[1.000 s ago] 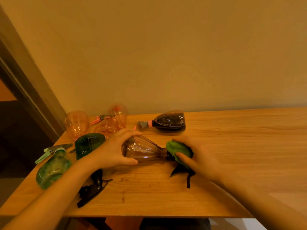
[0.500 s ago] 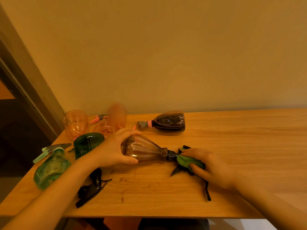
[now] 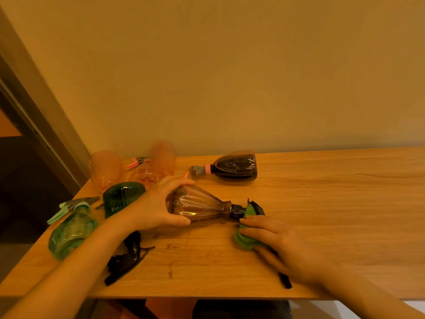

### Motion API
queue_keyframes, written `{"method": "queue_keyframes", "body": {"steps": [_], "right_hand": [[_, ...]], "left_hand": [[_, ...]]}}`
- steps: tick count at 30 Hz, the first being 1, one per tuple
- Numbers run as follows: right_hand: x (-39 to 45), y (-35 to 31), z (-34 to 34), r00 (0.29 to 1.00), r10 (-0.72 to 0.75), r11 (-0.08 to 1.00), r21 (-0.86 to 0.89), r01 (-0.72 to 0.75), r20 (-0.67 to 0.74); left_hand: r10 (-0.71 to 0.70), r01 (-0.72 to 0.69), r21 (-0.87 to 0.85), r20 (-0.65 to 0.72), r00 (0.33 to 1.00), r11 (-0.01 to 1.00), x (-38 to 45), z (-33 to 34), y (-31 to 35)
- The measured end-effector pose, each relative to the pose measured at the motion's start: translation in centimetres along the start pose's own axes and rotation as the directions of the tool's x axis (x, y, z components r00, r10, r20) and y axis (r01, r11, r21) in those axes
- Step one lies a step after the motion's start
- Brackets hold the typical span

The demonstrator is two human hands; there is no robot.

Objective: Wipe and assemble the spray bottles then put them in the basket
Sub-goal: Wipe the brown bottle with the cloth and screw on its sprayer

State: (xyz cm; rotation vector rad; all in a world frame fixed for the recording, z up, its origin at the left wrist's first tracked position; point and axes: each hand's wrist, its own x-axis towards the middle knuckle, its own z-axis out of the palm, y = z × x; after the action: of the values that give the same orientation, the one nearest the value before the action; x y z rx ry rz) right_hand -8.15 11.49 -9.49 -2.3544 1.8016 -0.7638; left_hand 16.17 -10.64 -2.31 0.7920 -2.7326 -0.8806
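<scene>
Left hand (image 3: 156, 209) clamps round the wide base of the brown see-through plastic spray bottle (image 3: 200, 207), pinning it on its side on the long wooden table (image 3: 322, 203), probably so it cannot roll. Right hand (image 3: 292, 246) pinches the small green cloth (image 3: 247, 238) against its black trigger head (image 3: 256, 207) (no basket in view).

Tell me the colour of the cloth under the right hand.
Green: the cloth under the right hand shows best in the head view, beside the brown bottle's black neck.
</scene>
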Motion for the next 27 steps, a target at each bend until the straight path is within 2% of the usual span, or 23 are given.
{"method": "queue_keyframes", "body": {"steps": [9,14,17,21,27], "right_hand": [[-3.1,1.7,-1.4,0.988,0.152,0.987,0.059,-0.152,0.004],[-3.8,3.0,-1.3,0.937,0.324,0.939,0.17,-0.3,-0.134],[-3.4,3.9,-1.7,0.908,0.379,0.921,0.17,-0.352,-0.175],[-1.7,4.1,-1.8,0.891,0.441,0.895,0.134,-0.426,-0.109],[2.3,3.8,-0.7,0.898,0.433,0.898,0.125,-0.422,-0.076]], "left_hand": [[-0.017,0.017,-0.009,-0.044,0.999,1.0,-0.2,0.2,0.0],[-0.052,0.03,-0.135,-0.16,0.986,0.99,-0.6,0.7,-0.3],[-0.057,0.014,-0.207,-0.201,0.978,0.978,-1.2,0.7,-0.1],[-0.062,-0.012,-0.284,-0.251,0.966,0.959,-1.8,0.0,0.1],[-0.049,-0.09,-0.363,-0.355,0.933,0.927,-2.5,-1.3,-0.4]]}}
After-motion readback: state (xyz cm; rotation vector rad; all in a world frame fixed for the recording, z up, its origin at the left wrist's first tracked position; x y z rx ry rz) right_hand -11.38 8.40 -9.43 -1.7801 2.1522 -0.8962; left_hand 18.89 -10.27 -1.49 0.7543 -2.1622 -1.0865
